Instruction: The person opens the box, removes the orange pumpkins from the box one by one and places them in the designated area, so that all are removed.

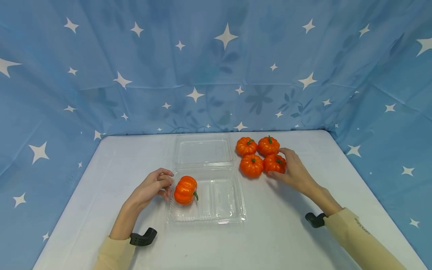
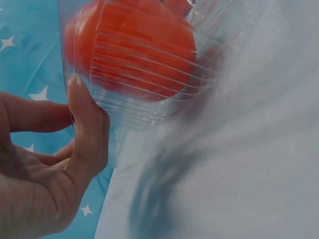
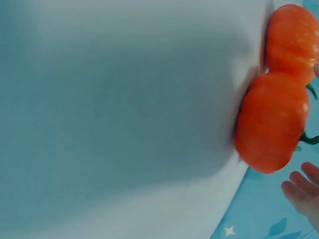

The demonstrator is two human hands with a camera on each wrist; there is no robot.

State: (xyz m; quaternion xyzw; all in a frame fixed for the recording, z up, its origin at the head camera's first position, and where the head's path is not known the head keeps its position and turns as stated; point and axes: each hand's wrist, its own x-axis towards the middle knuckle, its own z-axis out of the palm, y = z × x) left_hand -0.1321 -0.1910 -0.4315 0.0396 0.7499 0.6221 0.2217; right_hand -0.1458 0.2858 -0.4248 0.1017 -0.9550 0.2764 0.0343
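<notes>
A clear plastic clamshell box (image 1: 224, 197) lies unfolded on the table, its lid (image 1: 204, 151) laid back on the far side. In the box's left part sits one small orange pumpkin (image 1: 185, 190), tipped over with its green stem facing right. My left hand (image 1: 150, 189) pinches the box's left rim between thumb and fingers, as the left wrist view shows up close. Around the near right pumpkin (image 1: 274, 164) of a cluster, my right hand (image 1: 298, 175) has its thumb and fingers spread. In the right wrist view its fingers (image 3: 301, 186) stand apart from the pumpkins.
Beside that pumpkin are three more orange pumpkins: a near left one (image 1: 251, 166), a far left one (image 1: 246, 146) and a far right one (image 1: 268, 145). A white cloth covers the table (image 1: 287, 232). Behind it hangs a blue star-patterned curtain (image 1: 209, 56).
</notes>
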